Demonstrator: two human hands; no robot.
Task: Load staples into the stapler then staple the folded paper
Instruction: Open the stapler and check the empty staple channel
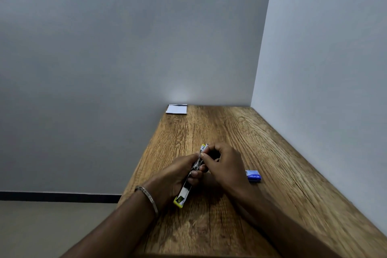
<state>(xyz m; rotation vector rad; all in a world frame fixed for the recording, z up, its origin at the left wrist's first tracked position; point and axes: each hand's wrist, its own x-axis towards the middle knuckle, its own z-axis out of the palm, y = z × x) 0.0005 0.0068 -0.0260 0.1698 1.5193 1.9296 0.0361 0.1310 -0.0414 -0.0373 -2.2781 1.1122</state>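
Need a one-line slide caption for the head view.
Both hands work on a yellow stapler over a wooden table.

Hands hide the stapler (184, 191) middle; staples unseen.

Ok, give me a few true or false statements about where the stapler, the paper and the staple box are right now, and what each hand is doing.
1. The left hand grips the stapler. True.
2. The folded paper lies under the stapler. False: it lies at the far left corner of the table, apart from both hands.
3. The right hand pinches at the stapler's upper part. True.
4. The blue staple box is held in the right hand. False: it lies on the table to the right of that hand.
5. A bracelet sits on the left wrist. True.
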